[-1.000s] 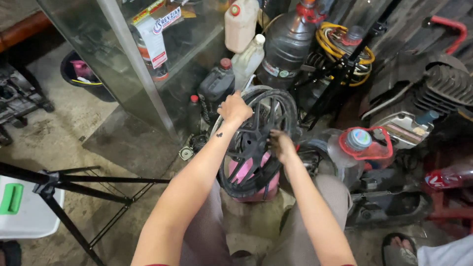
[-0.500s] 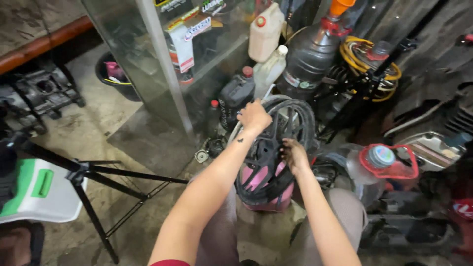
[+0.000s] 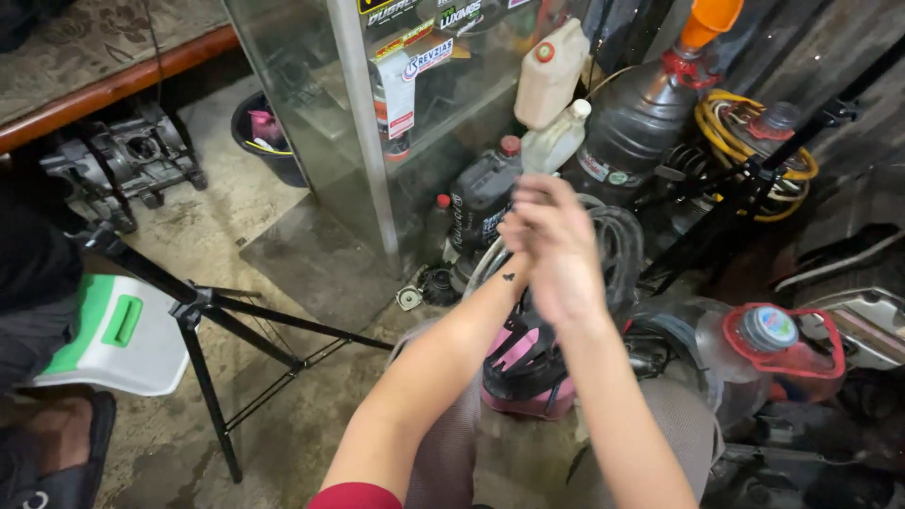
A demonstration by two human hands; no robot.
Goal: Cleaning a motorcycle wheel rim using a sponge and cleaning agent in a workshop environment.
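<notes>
Together, both hands [image 3: 547, 247] above wheel [image 3: 603, 250].

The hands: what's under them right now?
Both hands, pressed together, cover most of a black wheel with its tyre; only part of the rim shows. Below it sits a pink and black bucket. The wheel's hub is hidden.

Left hand [image 3: 517, 231]: raised, mostly hidden behind the right, pressed against it.
Right hand [image 3: 558, 247]: raised, back to camera, blurred.
Forearms: converging at the wrists.
</notes>
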